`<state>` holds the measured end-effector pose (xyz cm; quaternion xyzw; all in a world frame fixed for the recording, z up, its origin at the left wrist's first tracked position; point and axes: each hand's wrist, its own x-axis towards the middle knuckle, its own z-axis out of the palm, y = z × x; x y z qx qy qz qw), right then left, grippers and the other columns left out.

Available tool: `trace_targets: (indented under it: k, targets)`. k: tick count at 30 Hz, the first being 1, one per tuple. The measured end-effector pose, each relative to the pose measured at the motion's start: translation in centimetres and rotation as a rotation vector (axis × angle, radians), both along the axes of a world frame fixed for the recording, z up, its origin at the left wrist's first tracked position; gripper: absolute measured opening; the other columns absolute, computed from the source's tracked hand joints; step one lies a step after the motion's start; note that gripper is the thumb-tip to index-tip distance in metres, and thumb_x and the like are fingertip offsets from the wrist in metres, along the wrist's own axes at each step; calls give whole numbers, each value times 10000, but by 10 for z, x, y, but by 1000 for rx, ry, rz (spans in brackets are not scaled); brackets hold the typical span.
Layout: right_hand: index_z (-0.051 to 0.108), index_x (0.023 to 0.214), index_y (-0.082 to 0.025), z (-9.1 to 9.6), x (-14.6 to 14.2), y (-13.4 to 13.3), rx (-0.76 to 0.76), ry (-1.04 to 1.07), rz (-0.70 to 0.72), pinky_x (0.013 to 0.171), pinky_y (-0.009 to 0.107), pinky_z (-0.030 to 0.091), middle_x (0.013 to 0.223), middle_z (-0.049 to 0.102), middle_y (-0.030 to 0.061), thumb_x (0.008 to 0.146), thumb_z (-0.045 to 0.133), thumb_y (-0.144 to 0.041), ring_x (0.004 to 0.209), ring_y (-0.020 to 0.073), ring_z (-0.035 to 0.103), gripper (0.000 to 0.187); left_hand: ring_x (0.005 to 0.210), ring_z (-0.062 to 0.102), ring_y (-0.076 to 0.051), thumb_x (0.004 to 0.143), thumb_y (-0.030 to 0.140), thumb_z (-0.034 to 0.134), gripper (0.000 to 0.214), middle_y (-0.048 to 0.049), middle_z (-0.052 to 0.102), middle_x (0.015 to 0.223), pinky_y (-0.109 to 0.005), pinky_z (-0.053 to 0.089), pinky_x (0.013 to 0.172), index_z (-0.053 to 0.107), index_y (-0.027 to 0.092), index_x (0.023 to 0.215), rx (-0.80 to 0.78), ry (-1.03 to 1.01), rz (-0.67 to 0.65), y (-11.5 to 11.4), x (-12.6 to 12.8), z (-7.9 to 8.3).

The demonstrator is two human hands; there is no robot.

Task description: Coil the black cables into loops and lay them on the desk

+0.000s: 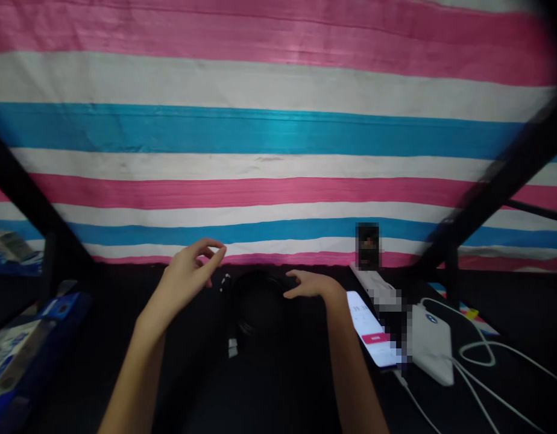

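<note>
A dark round coil [260,301], which looks like black cable, lies on the black table between my hands. A silver-ended connector [233,348] shows at its lower left, and a small piece with white marks [225,282] at its upper left. My left hand [188,271] hovers up and left of the coil, fingers loosely bent, thumb tip close to the index tip, nothing visible in it. At the coil's right edge is my right hand [310,284], thumb and index finger apart, also holding nothing visible. Dark tones hide whether it touches the coil.
Right of my right arm lies a lit phone [371,331] with a cable. Beyond it are a white power bank [432,343] and white cables [490,349]. Blue packages [25,355] sit at left. A striped sheet [278,132] hangs behind, between dark frame bars [486,175].
</note>
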<state>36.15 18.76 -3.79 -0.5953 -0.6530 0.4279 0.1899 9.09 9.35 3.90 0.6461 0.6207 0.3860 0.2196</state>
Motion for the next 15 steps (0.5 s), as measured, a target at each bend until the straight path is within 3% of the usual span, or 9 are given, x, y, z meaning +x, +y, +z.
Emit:
trace_targets:
  k: [6, 15]
  targets:
    - [665, 922, -171, -9, -12, -2, -203, -108, 9, 499, 369, 485, 658, 654, 44, 352, 822, -271, 544, 212, 601, 600, 732, 611, -175, 767, 517, 512, 341, -1, 673, 818, -267, 359, 554, 607, 275, 989, -31, 329, -37, -13, 7, 6]
    - [642, 798, -174, -5, -13, -11, -285, -88, -34, 422, 327, 480, 580, 636, 21, 347, 822, -329, 445, 183, 584, 509, 656, 591, -141, 776, 508, 517, 294, 42, 672, 817, -263, 354, 554, 595, 322, 988, 12, 332, -40, -24, 11, 12]
